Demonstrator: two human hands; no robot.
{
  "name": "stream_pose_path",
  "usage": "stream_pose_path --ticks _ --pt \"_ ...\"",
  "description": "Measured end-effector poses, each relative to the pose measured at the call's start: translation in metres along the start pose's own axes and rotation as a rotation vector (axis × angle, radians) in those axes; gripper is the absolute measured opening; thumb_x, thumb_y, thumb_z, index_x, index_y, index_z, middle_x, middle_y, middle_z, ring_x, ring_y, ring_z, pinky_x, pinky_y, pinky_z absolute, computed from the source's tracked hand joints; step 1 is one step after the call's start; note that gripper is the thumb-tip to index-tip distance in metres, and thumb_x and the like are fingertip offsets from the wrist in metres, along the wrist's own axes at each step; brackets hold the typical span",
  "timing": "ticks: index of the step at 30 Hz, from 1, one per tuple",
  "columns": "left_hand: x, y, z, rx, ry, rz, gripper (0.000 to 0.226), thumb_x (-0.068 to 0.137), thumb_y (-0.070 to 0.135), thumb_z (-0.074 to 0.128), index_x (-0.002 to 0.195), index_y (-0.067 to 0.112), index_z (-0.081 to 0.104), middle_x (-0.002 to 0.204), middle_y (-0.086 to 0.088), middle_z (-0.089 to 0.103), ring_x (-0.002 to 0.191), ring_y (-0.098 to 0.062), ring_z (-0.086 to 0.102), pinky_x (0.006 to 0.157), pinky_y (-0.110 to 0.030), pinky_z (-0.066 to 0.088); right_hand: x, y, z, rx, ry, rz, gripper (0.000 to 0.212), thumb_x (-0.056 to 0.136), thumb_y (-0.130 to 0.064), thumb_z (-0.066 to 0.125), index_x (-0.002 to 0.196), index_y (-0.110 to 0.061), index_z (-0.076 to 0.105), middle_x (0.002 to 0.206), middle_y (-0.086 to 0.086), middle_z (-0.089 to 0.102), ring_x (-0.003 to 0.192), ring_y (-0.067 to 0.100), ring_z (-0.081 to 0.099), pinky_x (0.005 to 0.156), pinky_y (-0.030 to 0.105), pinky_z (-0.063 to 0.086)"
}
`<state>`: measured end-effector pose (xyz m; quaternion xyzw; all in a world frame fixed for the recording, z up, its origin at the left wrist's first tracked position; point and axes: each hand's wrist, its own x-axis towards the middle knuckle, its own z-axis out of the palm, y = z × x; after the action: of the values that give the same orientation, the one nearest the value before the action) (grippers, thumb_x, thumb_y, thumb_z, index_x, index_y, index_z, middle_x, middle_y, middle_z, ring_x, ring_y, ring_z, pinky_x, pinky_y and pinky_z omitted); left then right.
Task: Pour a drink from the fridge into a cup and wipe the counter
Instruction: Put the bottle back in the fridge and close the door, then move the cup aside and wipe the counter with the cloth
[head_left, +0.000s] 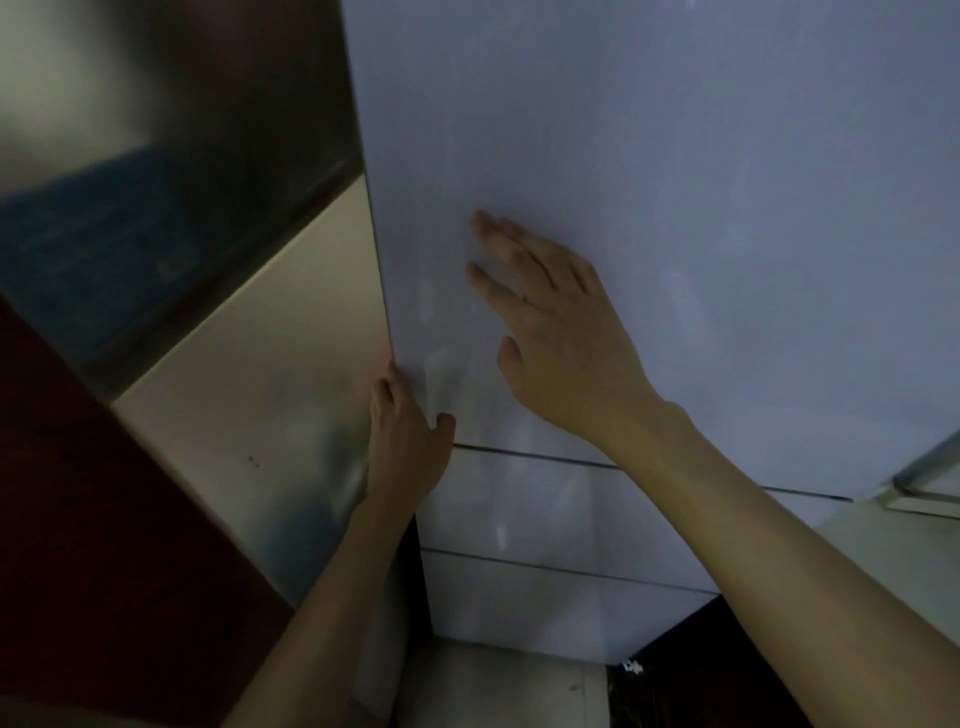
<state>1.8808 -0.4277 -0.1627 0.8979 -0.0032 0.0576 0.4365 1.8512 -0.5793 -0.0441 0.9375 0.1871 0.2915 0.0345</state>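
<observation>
Early stage, apparently: left hand (405, 447) grips the fridge door (675, 208) by its edge, right hand (561, 343) rests flat-fingered on it; pouring and wiping remain.

The pale blue-white flat fridge door (675, 182) looks like smooth painted metal or plastic with a soft satin sheen, faintly mirroring pale streaks low down, and the two matching drawer fronts (545, 509) below it share that smooth, lightly glossy finish. Left of it, the cream flat side panel (270, 374) is glossy enough to carry blurred reflections, the dark grey panel (182, 130) above it shines like polished metal, and the dark red slanted surface (78, 519) looks matt; the pale floor (493, 686) seems smooth tile
</observation>
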Motion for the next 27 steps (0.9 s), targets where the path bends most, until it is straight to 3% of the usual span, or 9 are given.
stream_pose_path --ticks 3,6,8,13,17,23,27 --pt "0.000 -0.003 -0.010 -0.001 -0.048 -0.003 0.074 0.089 0.017 0.060 0.151 0.010 0.021 0.139 -0.014 0.037 0.120 -0.038 0.048 0.096 -0.043 0.045 -0.003 0.001 -0.006 0.072 -0.015 -0.001 0.054 0.082 -0.013 0.054 0.136 -0.011 0.054 0.159 0.008 0.026 0.146 0.023 0.024 0.117 0.032 0.013" --pt "-0.009 -0.005 -0.021 0.018 -0.017 0.022 0.059 0.090 0.015 0.060 0.144 0.010 0.036 0.137 -0.013 0.040 0.112 -0.034 0.057 0.084 -0.032 0.041 -0.016 0.003 -0.019 0.267 -0.025 0.099 0.045 0.088 -0.015 0.051 0.132 -0.010 0.056 0.151 0.006 0.041 0.139 0.021 0.036 0.112 0.034 0.028" --pt "-0.020 -0.005 -0.027 0.062 -0.003 0.078 0.045 0.090 0.014 0.060 0.133 0.008 0.047 0.131 -0.012 0.044 0.104 -0.031 0.060 0.080 -0.029 0.039 -0.032 0.005 -0.029 0.343 -0.021 0.212 0.039 0.093 -0.015 0.050 0.131 -0.012 0.056 0.140 0.003 0.051 0.129 0.017 0.045 0.105 0.030 0.038" --pt "-0.052 -0.004 -0.030 0.156 -0.129 0.276 0.012 0.090 0.018 0.060 0.101 0.013 0.063 0.099 -0.003 0.058 0.091 -0.026 0.061 0.076 -0.031 0.045 -0.098 0.003 -0.041 0.324 -0.085 0.436 0.032 0.096 -0.018 0.050 0.126 -0.013 0.060 0.122 0.001 0.062 0.113 0.016 0.056 0.091 0.026 0.042" --pt "-0.088 0.001 -0.021 0.262 -0.257 0.334 0.013 0.094 0.027 0.054 0.096 0.017 0.062 0.091 0.004 0.059 0.083 -0.017 0.055 0.073 -0.031 0.044 -0.171 -0.008 -0.041 0.302 -0.193 0.636 0.028 0.095 -0.020 0.053 0.120 -0.015 0.064 0.118 -0.002 0.063 0.111 0.015 0.057 0.090 0.031 0.046" --pt "-0.136 0.006 -0.001 0.296 -0.542 0.470 0.024 0.096 0.035 0.051 0.108 0.018 0.063 0.103 0.001 0.065 0.093 -0.017 0.060 0.079 -0.033 0.050 -0.293 -0.034 -0.048 0.302 -0.375 0.949 0.027 0.094 -0.020 0.056 0.120 -0.015 0.064 0.117 0.000 0.064 0.107 0.016 0.059 0.089 0.031 0.048" --pt "-0.167 0.014 0.013 0.318 -0.625 0.603 0.024 0.096 0.035 0.051 0.108 0.018 0.062 0.104 0.000 0.065 0.095 -0.018 0.060 0.081 -0.037 0.051 -0.353 -0.053 -0.066 0.287 -0.400 1.126 0.028 0.093 -0.020 0.059 0.120 -0.013 0.065 0.119 0.003 0.065 0.105 0.018 0.061 0.089 0.031 0.049"
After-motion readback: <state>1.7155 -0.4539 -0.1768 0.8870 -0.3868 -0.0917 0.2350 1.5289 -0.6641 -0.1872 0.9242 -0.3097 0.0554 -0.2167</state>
